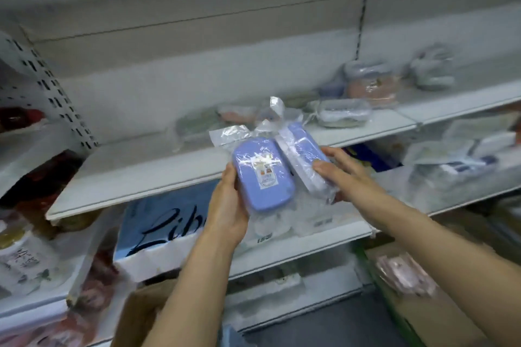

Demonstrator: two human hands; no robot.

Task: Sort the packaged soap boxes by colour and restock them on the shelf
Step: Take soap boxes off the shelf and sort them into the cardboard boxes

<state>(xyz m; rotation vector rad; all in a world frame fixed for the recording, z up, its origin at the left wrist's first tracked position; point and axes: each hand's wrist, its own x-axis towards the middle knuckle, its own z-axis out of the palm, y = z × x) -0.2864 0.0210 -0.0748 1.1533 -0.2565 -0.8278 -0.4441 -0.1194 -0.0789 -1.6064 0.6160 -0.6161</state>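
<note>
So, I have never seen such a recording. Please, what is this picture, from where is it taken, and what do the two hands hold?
There is no machine here: a person wears a camera on the head, looking down at their own hands. The left hand holds one blue soap box in clear wrap; the right hand holds a second blue soap box. Behind them is a white shelf with more wrapped boxes, blurred, in mixed colours.

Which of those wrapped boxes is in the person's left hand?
Find the white shelf, then the two hands before its edge. The left hand grips the blue soap box facing up, the one with a small label under its clear wrap.
</note>
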